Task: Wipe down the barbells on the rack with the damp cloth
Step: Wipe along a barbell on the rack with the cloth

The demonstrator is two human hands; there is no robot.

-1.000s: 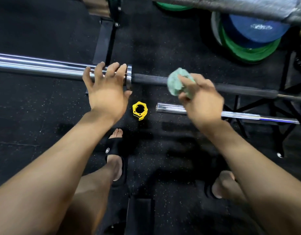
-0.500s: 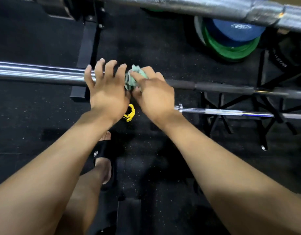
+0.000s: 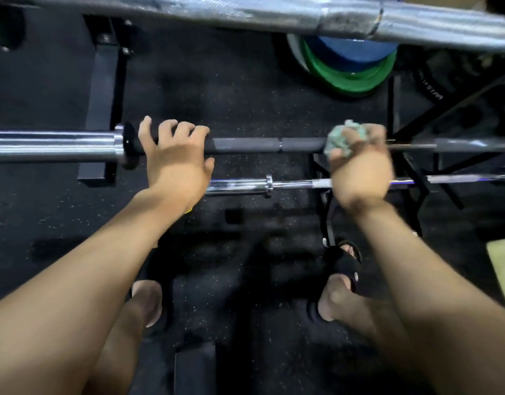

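The cloth (image 3: 346,138) is bunched around the dark shaft of the middle barbell (image 3: 262,145), well right of the chrome sleeve (image 3: 54,146). The step in hand looks like wiping along this shaft. The right hand (image 3: 359,166) clenches the cloth onto the bar, knuckles up and blurred. The left hand (image 3: 176,161) steadies the shaft just beside the collar, its fingers (image 3: 185,131) draped over it. Next likely calls for firm sliding pressure, then the other bars above (image 3: 274,12) and below (image 3: 291,184).
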